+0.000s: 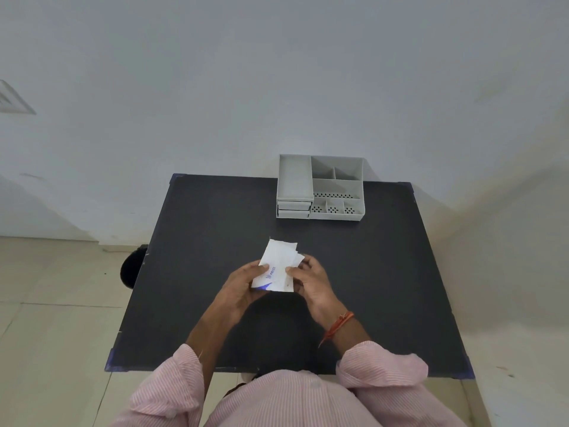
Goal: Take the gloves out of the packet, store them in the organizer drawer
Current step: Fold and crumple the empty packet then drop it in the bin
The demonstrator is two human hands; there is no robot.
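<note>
A matte black square table (385, 272) with blue corner caps is standing against a plain white wall (277, 72), over pale floor tiles (55, 318). At its far edge a grey plastic organizer (320, 188) is sitting, showing open compartments, perforated trays and two shut drawers (293, 210) stacked at its left front. Above the table's middle, both hands are holding a flat white paper packet (278, 266) with blue print, its long axis running from near-left to far-right and its torn far end pointing toward the organizer. The left hand (241, 288) is gripping the packet's near-left edge; the right hand (311, 283) is pinching white material at its right edge. Striped pink sleeves (381, 362) are covering the upper arms.
</note>
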